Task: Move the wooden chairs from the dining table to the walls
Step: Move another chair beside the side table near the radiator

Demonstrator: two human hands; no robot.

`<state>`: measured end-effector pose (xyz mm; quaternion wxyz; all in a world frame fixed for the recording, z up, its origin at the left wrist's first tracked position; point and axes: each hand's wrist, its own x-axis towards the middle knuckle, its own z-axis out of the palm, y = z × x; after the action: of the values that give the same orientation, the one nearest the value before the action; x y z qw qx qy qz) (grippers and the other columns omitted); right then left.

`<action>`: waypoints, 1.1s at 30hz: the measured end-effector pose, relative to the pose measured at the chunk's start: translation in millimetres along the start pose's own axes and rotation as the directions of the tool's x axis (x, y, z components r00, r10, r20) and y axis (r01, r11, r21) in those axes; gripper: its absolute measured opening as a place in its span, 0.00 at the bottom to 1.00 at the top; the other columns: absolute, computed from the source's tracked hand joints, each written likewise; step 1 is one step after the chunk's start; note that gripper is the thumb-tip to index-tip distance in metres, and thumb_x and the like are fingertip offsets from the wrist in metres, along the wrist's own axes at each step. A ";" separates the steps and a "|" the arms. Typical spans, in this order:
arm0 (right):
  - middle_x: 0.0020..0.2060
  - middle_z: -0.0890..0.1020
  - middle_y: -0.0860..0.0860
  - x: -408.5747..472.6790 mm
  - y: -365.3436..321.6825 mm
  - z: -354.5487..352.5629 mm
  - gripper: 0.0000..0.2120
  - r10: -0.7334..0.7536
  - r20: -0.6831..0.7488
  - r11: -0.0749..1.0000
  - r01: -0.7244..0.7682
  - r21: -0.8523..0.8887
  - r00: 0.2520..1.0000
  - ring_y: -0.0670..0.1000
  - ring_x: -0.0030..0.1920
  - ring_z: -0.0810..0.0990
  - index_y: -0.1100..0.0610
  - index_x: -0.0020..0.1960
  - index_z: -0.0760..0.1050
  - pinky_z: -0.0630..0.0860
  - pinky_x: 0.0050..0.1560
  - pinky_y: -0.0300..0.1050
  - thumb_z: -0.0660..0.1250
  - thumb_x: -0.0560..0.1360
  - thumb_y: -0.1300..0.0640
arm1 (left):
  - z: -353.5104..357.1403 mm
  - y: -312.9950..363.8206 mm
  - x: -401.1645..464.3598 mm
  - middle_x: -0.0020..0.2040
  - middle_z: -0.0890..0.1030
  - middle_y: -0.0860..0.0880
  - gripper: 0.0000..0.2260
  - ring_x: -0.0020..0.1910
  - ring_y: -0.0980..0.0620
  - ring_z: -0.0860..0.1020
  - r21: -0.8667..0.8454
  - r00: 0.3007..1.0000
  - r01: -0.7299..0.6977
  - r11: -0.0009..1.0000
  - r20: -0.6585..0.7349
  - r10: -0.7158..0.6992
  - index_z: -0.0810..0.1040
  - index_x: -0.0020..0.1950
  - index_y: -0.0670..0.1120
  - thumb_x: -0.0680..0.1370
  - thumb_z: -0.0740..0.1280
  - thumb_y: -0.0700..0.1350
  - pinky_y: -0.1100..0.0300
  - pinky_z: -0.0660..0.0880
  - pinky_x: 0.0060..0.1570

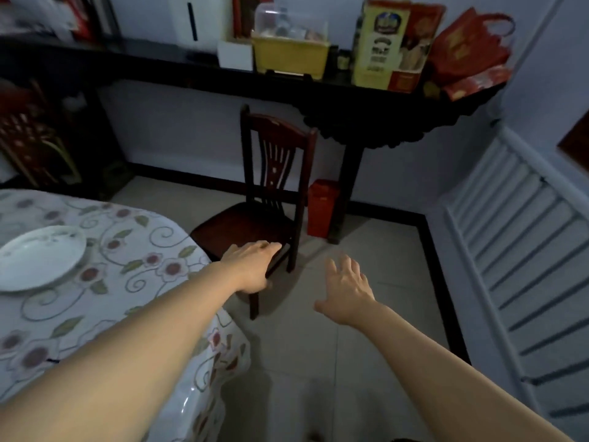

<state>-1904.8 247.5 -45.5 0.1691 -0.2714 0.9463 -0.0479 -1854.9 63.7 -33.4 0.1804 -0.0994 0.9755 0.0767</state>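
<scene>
A dark wooden chair (271, 173) with a slatted back stands on the tiled floor between the dining table (134, 282) and the far wall. Its back is toward the wall and sits just under the long dark console shelf (191, 67). My left hand (251, 266) rests on the near right corner of the seat, fingers curled over its edge. My right hand (347, 288) hovers over the floor to the right of the chair, fingers spread, touching nothing. The table wears a floral cloth.
A white plate (41, 258) lies on the table. A red box (322, 207) stands on the floor beside the shelf's leg. Another carved chair (28, 138) is at the far left. Boxes and red bags crowd the shelf. A white radiator (522, 250) lines the right wall.
</scene>
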 end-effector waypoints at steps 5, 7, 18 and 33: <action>0.75 0.51 0.60 67.8 3.8 -21.8 0.42 -0.093 -0.012 0.996 0.092 -0.004 0.996 0.60 0.75 0.53 0.55 0.78 0.45 0.59 0.73 0.54 0.67 0.75 0.49 | -22.4 -12.2 48.4 0.79 0.54 0.48 0.38 0.77 0.47 0.56 0.006 0.998 0.059 0.998 -0.034 -0.059 0.49 0.79 0.53 0.75 0.68 0.51 0.47 0.58 0.71; 0.75 0.50 0.60 100.8 10.5 -35.1 0.42 -0.119 -0.022 0.993 0.119 -0.003 0.993 0.60 0.75 0.52 0.55 0.78 0.45 0.57 0.73 0.55 0.68 0.75 0.49 | -37.3 -15.8 78.5 0.79 0.54 0.48 0.38 0.77 0.47 0.56 -0.004 0.995 0.094 0.996 -0.036 -0.094 0.48 0.79 0.53 0.75 0.68 0.50 0.47 0.58 0.73; 0.74 0.54 0.59 264.2 44.3 -107.3 0.44 -0.222 -0.024 0.974 0.221 -0.043 0.975 0.60 0.74 0.55 0.55 0.77 0.47 0.60 0.72 0.55 0.71 0.72 0.47 | -105.0 -18.5 214.3 0.78 0.56 0.47 0.37 0.76 0.46 0.60 -0.024 0.986 0.145 0.989 -0.081 -0.147 0.50 0.78 0.51 0.76 0.68 0.49 0.48 0.62 0.70; 0.75 0.52 0.59 485.3 -15.7 -148.6 0.47 -0.173 -0.052 0.985 0.171 -0.033 0.984 0.59 0.75 0.53 0.55 0.78 0.42 0.56 0.74 0.54 0.71 0.72 0.51 | -167.2 -142.4 419.8 0.80 0.48 0.46 0.40 0.78 0.45 0.54 -0.128 0.980 0.142 0.982 -0.120 -0.157 0.45 0.79 0.51 0.75 0.69 0.48 0.45 0.55 0.74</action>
<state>-2334.5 -23.1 -45.9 0.1347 -0.3530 0.9241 -0.0563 -2263.8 -175.0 -49.4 0.1155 -0.1879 0.9687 0.1143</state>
